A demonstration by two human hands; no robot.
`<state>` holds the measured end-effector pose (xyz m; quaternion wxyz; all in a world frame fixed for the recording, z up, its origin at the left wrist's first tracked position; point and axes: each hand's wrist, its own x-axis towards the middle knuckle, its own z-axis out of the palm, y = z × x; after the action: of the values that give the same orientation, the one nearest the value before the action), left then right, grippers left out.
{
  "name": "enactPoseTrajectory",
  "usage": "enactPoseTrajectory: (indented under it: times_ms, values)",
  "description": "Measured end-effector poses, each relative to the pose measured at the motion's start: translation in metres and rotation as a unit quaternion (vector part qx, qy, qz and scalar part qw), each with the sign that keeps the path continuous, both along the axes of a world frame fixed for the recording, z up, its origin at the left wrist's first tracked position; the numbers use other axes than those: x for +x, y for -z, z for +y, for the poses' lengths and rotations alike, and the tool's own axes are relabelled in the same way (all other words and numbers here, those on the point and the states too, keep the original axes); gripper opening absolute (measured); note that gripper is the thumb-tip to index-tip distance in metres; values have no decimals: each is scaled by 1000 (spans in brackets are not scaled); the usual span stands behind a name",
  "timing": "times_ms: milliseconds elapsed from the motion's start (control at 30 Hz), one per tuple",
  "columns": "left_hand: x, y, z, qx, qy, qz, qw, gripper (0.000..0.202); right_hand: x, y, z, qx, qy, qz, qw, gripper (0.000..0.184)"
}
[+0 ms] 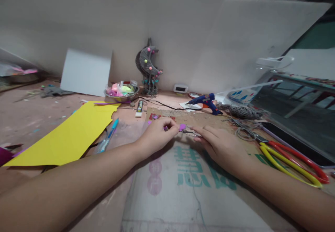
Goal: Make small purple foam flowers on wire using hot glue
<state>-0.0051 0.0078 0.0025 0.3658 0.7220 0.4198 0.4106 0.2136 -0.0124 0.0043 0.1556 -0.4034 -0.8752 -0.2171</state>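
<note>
My left hand [160, 134] is closed in a pinch over the cardboard, with a small purple piece [182, 127] at its fingertips. It looks like paper or foam, and the fingers hide part of it. Facing it, my right hand [222, 144] has its fingers closed around a thin dark tool [188, 132], whose tip reaches the purple piece. The tool's kind is too small and blurred to make out. Both hands are just above a cardboard sheet [167, 200] printed with green characters.
Yellow paper [65, 134] and a blue pen [108, 136] lie left. Behind are a bowl of colourful bits [121, 91], a grey moon ornament [149, 64] and a blue glue gun [206, 102]. Grey yarn [243, 111], red-yellow scissors [295, 162] and a phone [295, 143] lie right.
</note>
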Motion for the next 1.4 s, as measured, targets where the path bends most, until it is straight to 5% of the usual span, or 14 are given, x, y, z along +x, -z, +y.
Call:
enactPoseTrajectory:
  times_ms: [900,1400]
  values:
    - [-1,3,2,-6,5,-10,1000,20,-1,-1,-1,-4,-16,19,1000,34]
    - [1,0,2,-11,-2,-26,1000,29,-4,-5,-6,11,-112,46,993,22]
